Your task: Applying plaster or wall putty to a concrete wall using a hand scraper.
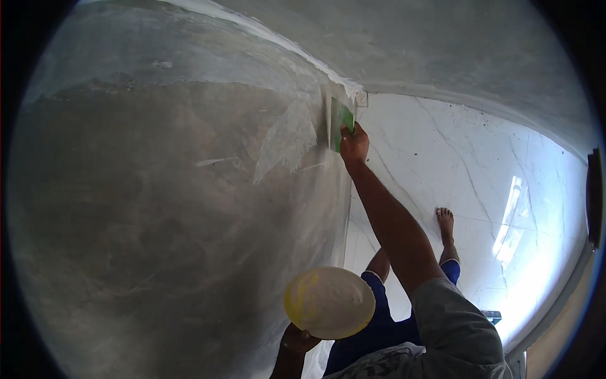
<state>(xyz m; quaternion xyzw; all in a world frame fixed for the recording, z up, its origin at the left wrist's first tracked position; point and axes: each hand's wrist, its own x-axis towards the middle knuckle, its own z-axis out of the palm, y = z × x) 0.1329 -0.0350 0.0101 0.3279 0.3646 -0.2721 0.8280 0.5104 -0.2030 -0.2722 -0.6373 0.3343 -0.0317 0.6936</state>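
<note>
My right arm reaches up to the wall corner. There my right hand [355,144] is closed around a green flat scraper [341,116], whose blade lies along the grey wall [158,202] close to its lower edge. Pale filler [287,140] is smeared on the wall just left of the blade. Down in front of my body, my left hand [299,339] grips the rim of a round yellow lid-like plate [292,303]. A whitish film of filler [339,294] covers most of the plate. Its underside and some of my left fingers are hidden.
A second grey wall [480,50] meets the first at the corner, with a white filler line [278,38] along the joint. White veined tiles [416,158] form the floor, where my bare foot [445,220] stands. A dark object [492,316] lies beside my right sleeve.
</note>
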